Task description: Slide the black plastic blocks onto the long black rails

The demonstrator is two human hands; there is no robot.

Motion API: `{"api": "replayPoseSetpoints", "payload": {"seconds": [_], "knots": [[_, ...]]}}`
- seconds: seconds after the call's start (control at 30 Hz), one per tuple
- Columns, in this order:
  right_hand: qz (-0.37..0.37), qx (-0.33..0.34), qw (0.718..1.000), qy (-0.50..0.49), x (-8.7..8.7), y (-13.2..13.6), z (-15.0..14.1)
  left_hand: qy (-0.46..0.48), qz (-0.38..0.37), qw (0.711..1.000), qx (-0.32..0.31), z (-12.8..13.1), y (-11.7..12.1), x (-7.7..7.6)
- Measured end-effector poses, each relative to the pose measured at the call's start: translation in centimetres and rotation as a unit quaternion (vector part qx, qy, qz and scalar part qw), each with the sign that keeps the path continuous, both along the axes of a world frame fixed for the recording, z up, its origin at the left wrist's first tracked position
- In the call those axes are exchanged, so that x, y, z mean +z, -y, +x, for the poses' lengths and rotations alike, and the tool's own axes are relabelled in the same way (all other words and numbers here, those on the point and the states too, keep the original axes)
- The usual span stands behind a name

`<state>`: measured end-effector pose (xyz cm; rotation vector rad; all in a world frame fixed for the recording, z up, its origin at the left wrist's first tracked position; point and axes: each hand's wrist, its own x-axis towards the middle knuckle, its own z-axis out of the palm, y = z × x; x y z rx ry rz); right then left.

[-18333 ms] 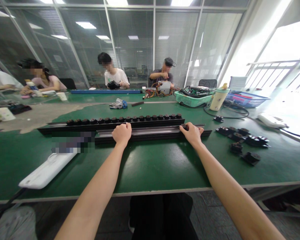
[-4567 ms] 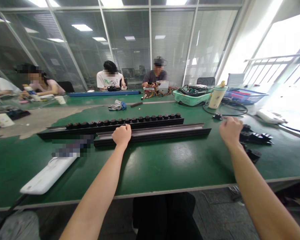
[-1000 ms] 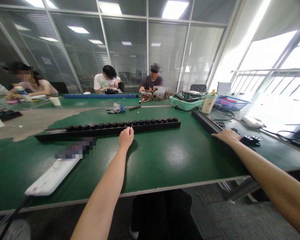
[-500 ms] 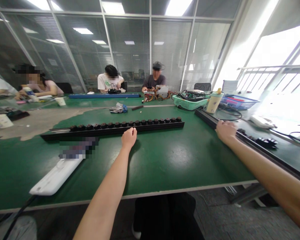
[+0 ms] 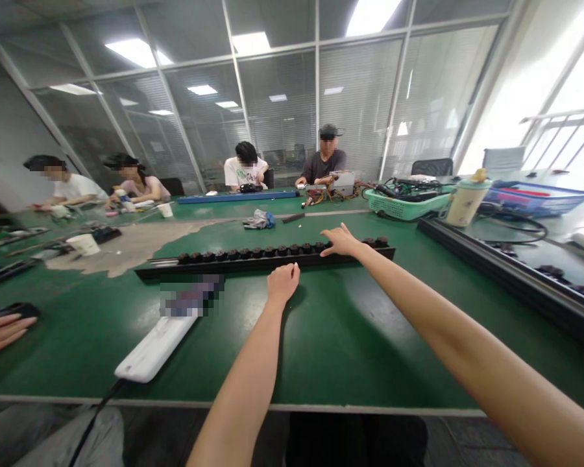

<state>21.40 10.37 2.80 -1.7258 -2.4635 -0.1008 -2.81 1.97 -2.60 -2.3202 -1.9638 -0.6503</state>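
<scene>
1. We see a long black bar lying flat on the green table, in front of both hands. Lying flat probably helps such a long thing stay still.
2. The right hand is over the right part of this bar. Its fingers are spread wide, and we see nothing in them. Maybe they are wide because the bar is big. We cannot tell if they touch it.
3. The left hand is just in front of the bar, its fingers curled in. We cannot tell if something small is tucked inside.
4. A second bar lies slanted at the right, well apart, maybe to leave room.
5. The first bar looks thin and straight. Round dark knobs sit along its top in a row, and a shiny strip shows at its left end.
</scene>
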Motion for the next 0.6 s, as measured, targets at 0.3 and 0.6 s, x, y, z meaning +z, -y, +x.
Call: {"api": "replayPoseSetpoints", "payload": {"seconds": [0.3,0.6], "knots": [[-0.113,-0.018,0.993,-0.005,0.6,-0.7,-2.7,-0.007,-0.010,1.000,0.001,0.3,0.1,0.2],[-0.112,-0.041,0.992,0.038,0.9,0.9,-0.7,-0.010,-0.013,1.000,0.000,-0.1,0.0,-0.2]]}}
